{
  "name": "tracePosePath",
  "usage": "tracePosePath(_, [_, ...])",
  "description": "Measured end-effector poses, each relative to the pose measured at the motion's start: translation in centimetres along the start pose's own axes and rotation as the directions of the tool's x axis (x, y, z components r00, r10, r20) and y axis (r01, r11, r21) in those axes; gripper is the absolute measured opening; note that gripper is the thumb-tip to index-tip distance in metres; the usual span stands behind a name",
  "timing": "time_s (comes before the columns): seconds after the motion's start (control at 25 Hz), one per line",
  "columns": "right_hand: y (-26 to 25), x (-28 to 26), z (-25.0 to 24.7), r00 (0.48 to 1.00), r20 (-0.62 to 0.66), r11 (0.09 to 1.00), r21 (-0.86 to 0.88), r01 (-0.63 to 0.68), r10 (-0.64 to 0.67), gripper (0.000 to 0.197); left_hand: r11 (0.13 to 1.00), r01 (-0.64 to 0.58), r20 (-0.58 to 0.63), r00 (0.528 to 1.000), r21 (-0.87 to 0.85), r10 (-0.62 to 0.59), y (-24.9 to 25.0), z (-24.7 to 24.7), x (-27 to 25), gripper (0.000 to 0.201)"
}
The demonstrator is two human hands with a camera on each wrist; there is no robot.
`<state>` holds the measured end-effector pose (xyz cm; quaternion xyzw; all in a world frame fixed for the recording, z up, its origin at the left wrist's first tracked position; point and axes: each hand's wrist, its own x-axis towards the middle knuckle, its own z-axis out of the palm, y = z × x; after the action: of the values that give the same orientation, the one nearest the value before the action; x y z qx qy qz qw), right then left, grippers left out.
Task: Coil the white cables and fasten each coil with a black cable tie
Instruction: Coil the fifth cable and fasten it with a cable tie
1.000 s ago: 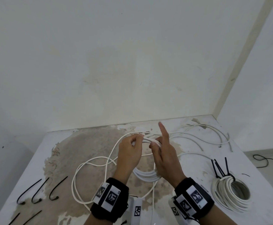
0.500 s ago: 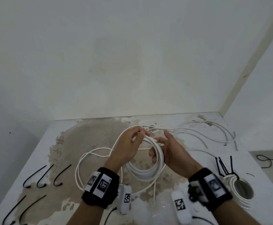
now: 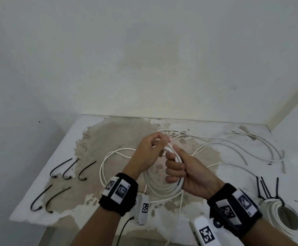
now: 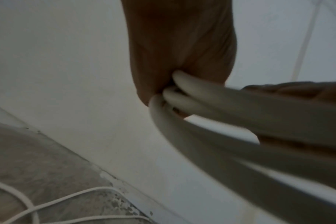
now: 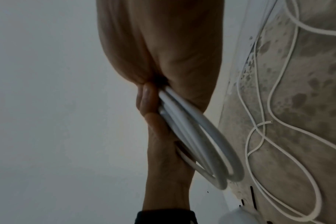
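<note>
A partly wound white cable coil (image 3: 162,189) hangs between my hands above the stained table (image 3: 109,139). My left hand (image 3: 159,143) pinches the strands at the coil's top; the left wrist view shows the strands (image 4: 201,104) running out from under its fingers. My right hand (image 3: 174,167) has its fingers curled round the coil's right side, just below the left hand. In the right wrist view the coil's loops (image 5: 194,136) pass through that grip. The cable's loose length (image 3: 233,144) trails across the table to the right.
Several loose black cable ties (image 3: 64,169) lie at the table's left. A tied white coil (image 3: 284,221) with black tie tails (image 3: 268,190) sits at the right edge. Walls close the back and the right. More loose cable (image 3: 261,139) lies at the far right.
My right hand, with its forefinger raised a second ago, has closed its fingers round the coil. The left hand keeps its pinch at the top. The head view has tilted down.
</note>
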<state>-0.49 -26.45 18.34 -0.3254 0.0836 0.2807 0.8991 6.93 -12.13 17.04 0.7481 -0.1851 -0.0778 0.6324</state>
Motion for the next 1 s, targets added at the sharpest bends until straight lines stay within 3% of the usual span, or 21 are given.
tracePosePath(0.08, [0.0, 1.0, 0.5, 0.998, -0.031, 0.998, 0.029, 0.052, -0.051, 0.039, 0.984, 0.168, -0.21, 0.962, -0.059, -0.176, -1.1, -0.4, -1.0, 0.036])
tracePosePath(0.16, [0.2, 2.4, 0.9, 0.993, -0.061, 0.995, -0.011, 0.099, -0.099, 0.039, 0.893, 0.357, -0.257, 0.867, -0.274, -0.426, -1.6, -0.5, -2.5, 0.05])
tracePosePath(0.2, [0.6, 3.0, 1.0, 0.99, -0.082, 0.991, -0.071, 0.11, -0.116, 0.042, 0.849, 0.39, -0.263, 0.83, -0.356, -0.492, -1.9, -0.4, -3.1, 0.052])
tracePosePath(0.36, [3.5, 5.1, 1.0, 0.983, -0.136, 0.948, -0.311, 0.074, -0.122, 0.05, 0.85, 0.372, -0.455, 0.725, -0.373, -0.517, -4.5, -2.5, -4.2, 0.043])
tracePosePath(0.44, [4.7, 5.8, 1.1, 0.984, -0.147, 0.929, -0.368, 0.042, -0.102, 0.048, 0.809, 0.406, -0.447, 0.683, -0.426, -0.578, -5.8, -3.7, -4.6, 0.035])
tracePosePath(0.56, [6.5, 7.2, 1.4, 0.978, -0.183, 0.914, -0.406, 0.014, -0.096, 0.041, 0.751, 0.434, -0.333, 0.704, -0.499, -0.628, -7.4, -5.8, -5.7, 0.033])
tracePosePath(0.64, [7.3, 8.2, 1.3, 0.972, -0.209, 0.908, -0.418, 0.01, -0.107, 0.038, 0.78, 0.468, -0.323, 0.725, -0.415, -0.608, -9.6, -8.2, -6.6, 0.036])
tracePosePath(0.76, [7.6, 9.1, 0.6, 0.963, -0.255, 0.894, -0.447, -0.031, -0.093, 0.037, 0.814, 0.554, -0.487, 0.67, -0.173, -0.56, -16.0, -14.2, -9.6, 0.021])
tracePosePath(0.88, [7.6, 9.6, -0.7, 0.956, -0.292, 0.857, -0.501, -0.123, -0.034, 0.037, 0.703, 0.7, -0.611, 0.613, 0.125, -0.501, -21.2, -19.5, -12.1, 0.016])
tracePosePath(1.0, [7.9, 9.8, -1.9, 0.945, -0.327, 0.824, -0.534, -0.191, 0.007, 0.038, 0.559, 0.748, -0.565, 0.649, 0.357, -0.509, -23.7, -21.7, -11.7, 0.027])
